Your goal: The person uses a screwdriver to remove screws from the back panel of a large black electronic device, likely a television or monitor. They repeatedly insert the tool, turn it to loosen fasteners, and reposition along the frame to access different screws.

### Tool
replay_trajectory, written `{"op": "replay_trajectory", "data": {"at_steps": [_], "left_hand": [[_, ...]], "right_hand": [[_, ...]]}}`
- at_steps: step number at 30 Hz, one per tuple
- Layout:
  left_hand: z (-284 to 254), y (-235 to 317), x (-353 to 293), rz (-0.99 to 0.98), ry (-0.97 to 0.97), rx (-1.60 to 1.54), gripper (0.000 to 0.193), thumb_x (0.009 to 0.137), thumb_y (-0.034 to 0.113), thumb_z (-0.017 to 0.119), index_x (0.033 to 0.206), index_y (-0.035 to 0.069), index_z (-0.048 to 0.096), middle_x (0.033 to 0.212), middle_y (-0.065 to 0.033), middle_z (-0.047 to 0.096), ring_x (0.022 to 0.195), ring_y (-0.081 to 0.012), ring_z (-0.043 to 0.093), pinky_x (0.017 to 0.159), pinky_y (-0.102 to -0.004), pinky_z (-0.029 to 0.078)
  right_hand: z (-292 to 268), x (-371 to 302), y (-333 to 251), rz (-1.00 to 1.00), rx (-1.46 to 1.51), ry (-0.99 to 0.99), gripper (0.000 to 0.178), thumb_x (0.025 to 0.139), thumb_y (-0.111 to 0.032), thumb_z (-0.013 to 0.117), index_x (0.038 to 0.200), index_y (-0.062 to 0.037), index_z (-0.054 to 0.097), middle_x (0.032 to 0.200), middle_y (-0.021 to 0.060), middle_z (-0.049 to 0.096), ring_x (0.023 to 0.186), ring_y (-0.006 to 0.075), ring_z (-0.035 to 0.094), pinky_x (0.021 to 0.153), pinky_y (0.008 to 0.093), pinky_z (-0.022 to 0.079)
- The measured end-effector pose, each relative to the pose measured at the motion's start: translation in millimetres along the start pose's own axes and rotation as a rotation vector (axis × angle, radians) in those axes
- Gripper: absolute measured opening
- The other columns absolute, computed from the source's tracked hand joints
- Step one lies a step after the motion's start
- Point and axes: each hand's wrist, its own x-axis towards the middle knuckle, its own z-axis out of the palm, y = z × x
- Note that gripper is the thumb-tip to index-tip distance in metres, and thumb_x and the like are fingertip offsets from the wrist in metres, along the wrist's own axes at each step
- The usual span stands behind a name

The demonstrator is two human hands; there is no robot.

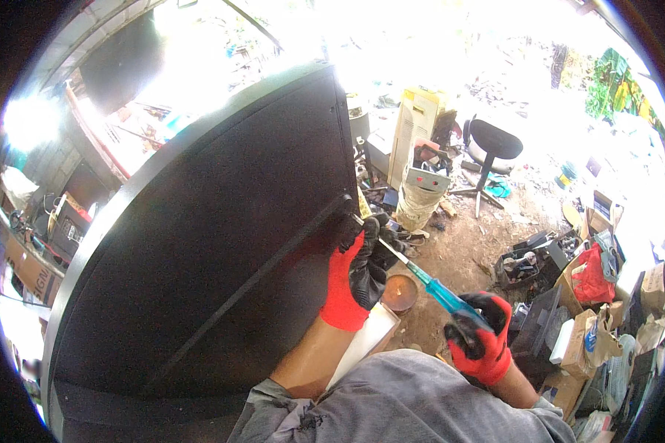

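Note:
A large black panel with a grey rim (222, 184) stands upright on the left, a raised strip running slantwise across it. My left hand (358, 273), in a red and black glove, is closed at the panel's right edge. Its fingers are curled round the front of a screwdriver's metal shaft. My right hand (482, 336), gloved alike, is wrapped round the screwdriver's (440, 295) clear blue handle. The shaft points up and left at the panel's edge; whether its tip touches a screw is hidden by my left fingers.
Behind the panel's edge stand a cream cabinet (414, 133) and a sack (420, 207) topped with scrap. A black chair part (495, 140) rests on the dirt floor. Cardboard boxes (580, 340), a red bag (592, 275) and a black crate (521, 266) crowd the right. A brown round object (400, 293) lies near my left wrist.

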Motion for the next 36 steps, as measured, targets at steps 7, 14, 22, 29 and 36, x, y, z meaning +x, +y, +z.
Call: {"op": "replay_trajectory", "data": {"at_steps": [7, 14, 22, 29, 36], "left_hand": [[28, 2, -3, 0.025, 0.061, -0.088, 0.032, 0.102, 0.023, 0.056, 0.127, 0.003, 0.058, 0.110, -0.0105, 0.071, 0.095, -0.0230, 0.072, 0.088, -0.0396, 0.060], [10, -5, -3, -0.019, -0.011, -0.037, 0.033, 0.099, 0.018, 0.061, 0.129, 0.004, 0.058, 0.111, -0.0113, 0.070, 0.099, -0.0235, 0.071, 0.092, -0.0416, 0.059], [49, -7, -10, 0.007, 0.070, -0.137, 0.030, 0.099, 0.020, 0.061, 0.125, 0.005, 0.061, 0.107, -0.0107, 0.071, 0.098, -0.0237, 0.071, 0.091, -0.0412, 0.059], [13, -12, -5, 0.025, 0.029, -0.094, 0.034, 0.100, 0.024, 0.059, 0.129, 0.005, 0.059, 0.111, -0.0121, 0.072, 0.097, -0.0264, 0.072, 0.095, -0.0437, 0.058], [26, -8, -8, 0.075, 0.065, -0.186, 0.031, 0.101, 0.020, 0.056, 0.129, 0.008, 0.060, 0.115, -0.0109, 0.071, 0.103, -0.0280, 0.070, 0.097, -0.0456, 0.057]], "right_hand": [[-17, 3, -7, 0.371, 0.032, -0.066, 0.052, 0.079, 0.002, 0.066, 0.129, -0.0067, 0.053, 0.102, 0.0151, 0.062, 0.093, 0.0306, 0.059, 0.077, 0.0398, 0.049], [-7, 0, -2, 0.177, 0.127, 0.047, 0.062, 0.071, 0.002, 0.070, 0.130, -0.0084, 0.054, 0.122, 0.0199, 0.055, 0.105, 0.0364, 0.060, 0.090, 0.0438, 0.050], [-9, -7, 18, 0.040, -0.007, 0.059, 0.061, 0.070, 0.005, 0.066, 0.128, -0.0080, 0.054, 0.111, 0.0185, 0.062, 0.101, 0.0397, 0.057, 0.088, 0.0459, 0.049], [-18, -16, -3, 0.692, 0.677, 0.128, 0.060, 0.088, -0.007, 0.063, 0.142, -0.0024, 0.039, 0.114, 0.0188, 0.062, 0.100, 0.0228, 0.064, 0.084, 0.0328, 0.051], [-16, -9, 15, 0.118, -0.060, -0.072, 0.043, 0.081, -0.001, 0.069, 0.123, -0.0010, 0.060, 0.106, 0.0173, 0.063, 0.106, 0.0339, 0.059, 0.090, 0.0420, 0.050]]}}
